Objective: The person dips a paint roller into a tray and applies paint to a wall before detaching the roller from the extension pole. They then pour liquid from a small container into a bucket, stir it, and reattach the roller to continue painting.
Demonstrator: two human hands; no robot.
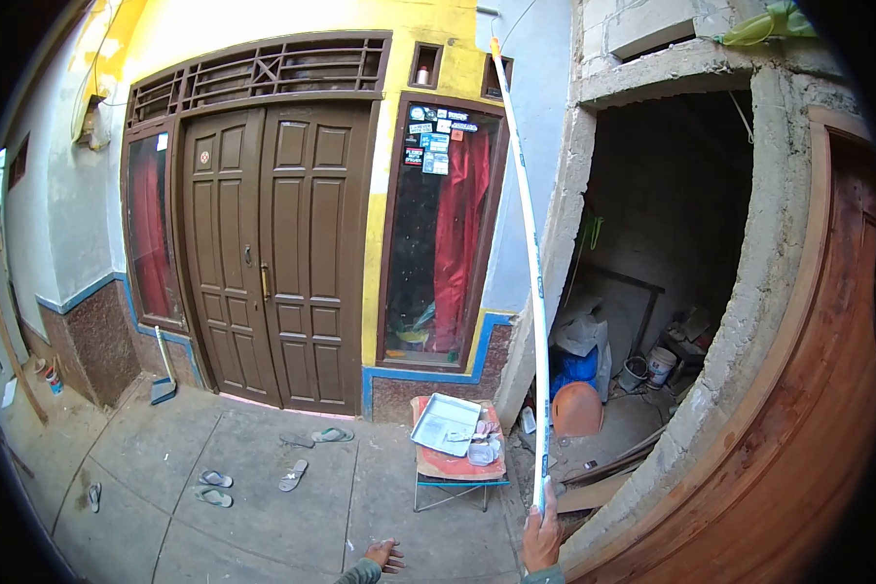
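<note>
My right hand (542, 535) is wrapped round the lower end of a long white extension pole (532, 243). The pole stands almost upright, leaning slightly left at the top. Its upper end has an orange tip, with what looks like a bent roller wire above it by the pale wall. My left hand (386, 556) hangs low in the middle, fingers apart, touching nothing. Ahead of it, a white paint tray (446, 424) rests tilted on a small folding stool (457, 469) with a worn red top. A small clear plastic tub (480, 455) sits beside the tray.
Several sandals (293, 475) lie scattered on the concrete floor (273, 535). A brown double door (273, 243) and a window (442, 234) with a red curtain face me. On the right, a rough doorway (769, 195) opens onto buckets (661, 366) and clutter. A blue dustpan (164, 389) stands at left.
</note>
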